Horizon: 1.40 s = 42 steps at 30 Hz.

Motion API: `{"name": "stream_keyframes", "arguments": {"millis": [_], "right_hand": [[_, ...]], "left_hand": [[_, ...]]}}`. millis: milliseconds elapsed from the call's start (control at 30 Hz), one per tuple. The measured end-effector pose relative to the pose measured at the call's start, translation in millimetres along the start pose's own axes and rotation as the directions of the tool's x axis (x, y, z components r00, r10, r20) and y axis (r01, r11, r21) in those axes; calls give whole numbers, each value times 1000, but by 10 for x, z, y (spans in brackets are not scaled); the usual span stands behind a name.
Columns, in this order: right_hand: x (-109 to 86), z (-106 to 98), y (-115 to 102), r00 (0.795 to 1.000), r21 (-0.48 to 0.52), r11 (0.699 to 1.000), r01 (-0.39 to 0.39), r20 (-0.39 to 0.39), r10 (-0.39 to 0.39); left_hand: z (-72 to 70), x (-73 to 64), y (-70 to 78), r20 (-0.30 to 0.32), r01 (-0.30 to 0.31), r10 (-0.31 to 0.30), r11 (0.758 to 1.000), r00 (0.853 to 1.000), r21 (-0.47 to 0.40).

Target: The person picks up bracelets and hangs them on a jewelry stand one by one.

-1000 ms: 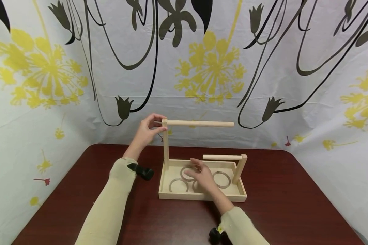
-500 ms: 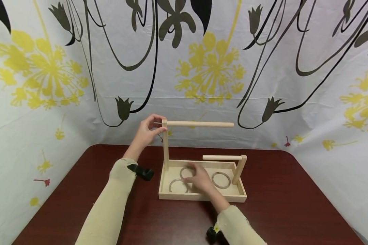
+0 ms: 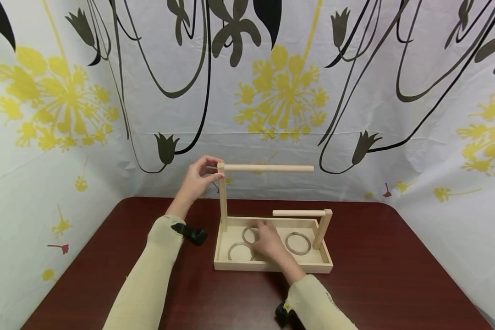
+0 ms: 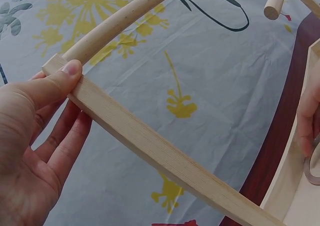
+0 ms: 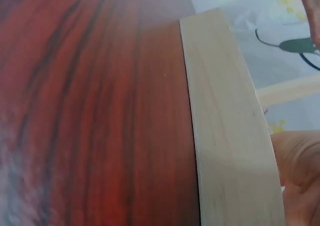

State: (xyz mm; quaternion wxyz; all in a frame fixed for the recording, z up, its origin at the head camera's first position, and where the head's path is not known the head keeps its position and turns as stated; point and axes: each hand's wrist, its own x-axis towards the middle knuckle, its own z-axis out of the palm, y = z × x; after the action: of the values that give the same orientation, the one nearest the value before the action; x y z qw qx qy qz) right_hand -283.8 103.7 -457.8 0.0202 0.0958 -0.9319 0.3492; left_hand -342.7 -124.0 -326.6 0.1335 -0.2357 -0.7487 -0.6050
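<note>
My left hand (image 3: 198, 178) holds the top of the tall wooden post (image 3: 222, 197), where a round dowel (image 3: 268, 168) runs off to the right. In the left wrist view the thumb lies on the near face of the post (image 4: 150, 141) and the fingers behind it. My right hand (image 3: 269, 240) reaches down into the shallow wooden tray (image 3: 272, 266), fingers bent among translucent rings. One ring (image 3: 247, 234) is partly behind its fingers, another ring (image 3: 235, 245) lies nearer the front left. I cannot tell whether the right fingers grip a ring (image 4: 309, 173).
A third ring (image 3: 298, 243) lies in the tray's right part. A shorter post (image 3: 322, 229) with a dowel (image 3: 299, 213) pointing left stands at the right end. The tray sits on a dark red table (image 3: 375, 256) before a patterned cloth (image 3: 288, 137).
My right hand has moved slightly left and lower in the tray, its fingers bending more and covering a ring glimpsed beneath it earlier. The left hand stays at the post top.
</note>
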Motion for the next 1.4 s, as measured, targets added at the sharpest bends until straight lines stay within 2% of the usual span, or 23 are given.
{"name": "stream_keyframes", "arguments": {"millis": [233, 467, 567, 800, 1000, 1233, 1400], "right_hand": [[-18, -33, -56, 999, -137, 990, 32, 17, -30], [4, -51, -47, 999, -187, 981, 43, 33, -37], [15, -58, -40, 998, -157, 986, 52, 42, -46], [-5, -85, -68, 991, -44, 990, 137, 3, -137], [-64, -120, -149, 987, 54, 986, 159, -33, -158], [-100, -154, -240, 976, 110, 972, 209, -80, -201], [-118, -187, -295, 967, 205, 946, 251, -87, -238]], "left_hand": [[11, 3, -7, -2, 1, -1, 1000, 1000, -12], [20, -4, 15, 3, 16, -16, 1000, 1000, -22], [22, -7, 19, 5, 19, -19, 1000, 1000, -22], [18, -4, 11, 2, 14, -14, 1000, 1000, -11], [7, 4, 7, 9, 20, -20, 1000, 1000, -14], [4, 3, 2, 12, 3, -3, 1000, 1000, -17], [0, -4, 5, 7, 8, -8, 1000, 1000, -7]]}}
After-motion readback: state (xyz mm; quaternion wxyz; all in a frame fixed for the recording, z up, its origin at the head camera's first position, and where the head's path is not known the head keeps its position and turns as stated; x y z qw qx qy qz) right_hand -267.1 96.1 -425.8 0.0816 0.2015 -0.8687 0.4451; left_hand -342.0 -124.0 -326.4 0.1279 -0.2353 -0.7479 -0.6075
